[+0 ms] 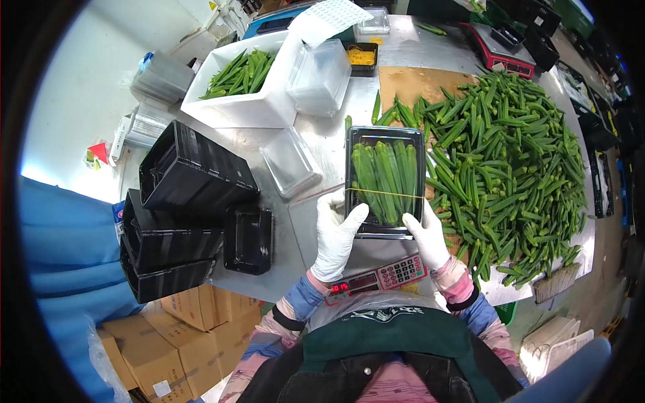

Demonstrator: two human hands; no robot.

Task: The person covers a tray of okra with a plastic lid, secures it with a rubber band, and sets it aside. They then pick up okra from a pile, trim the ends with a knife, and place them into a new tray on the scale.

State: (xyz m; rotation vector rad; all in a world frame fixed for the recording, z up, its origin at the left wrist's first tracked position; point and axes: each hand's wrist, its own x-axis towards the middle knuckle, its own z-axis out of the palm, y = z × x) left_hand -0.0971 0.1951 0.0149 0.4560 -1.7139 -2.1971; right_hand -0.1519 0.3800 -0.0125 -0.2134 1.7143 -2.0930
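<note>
A black tray (385,134) filled with green okra pods sits under a clear lid, on the platform of a scale (380,276) with a red display. A yellow rubber band (383,194) crosses the tray's near half. My left hand (338,235), in a white glove, grips the tray's near left edge where the band ends. My right hand (426,234), also gloved, holds the near right corner at the band's other end.
A big heap of loose okra (516,168) covers the table to the right. Stacks of black trays (190,174) stand left, clear lids (291,162) behind, a white box of okra (240,75) at the back. A second scale (498,48) is far right. Cardboard boxes (195,336) lie below.
</note>
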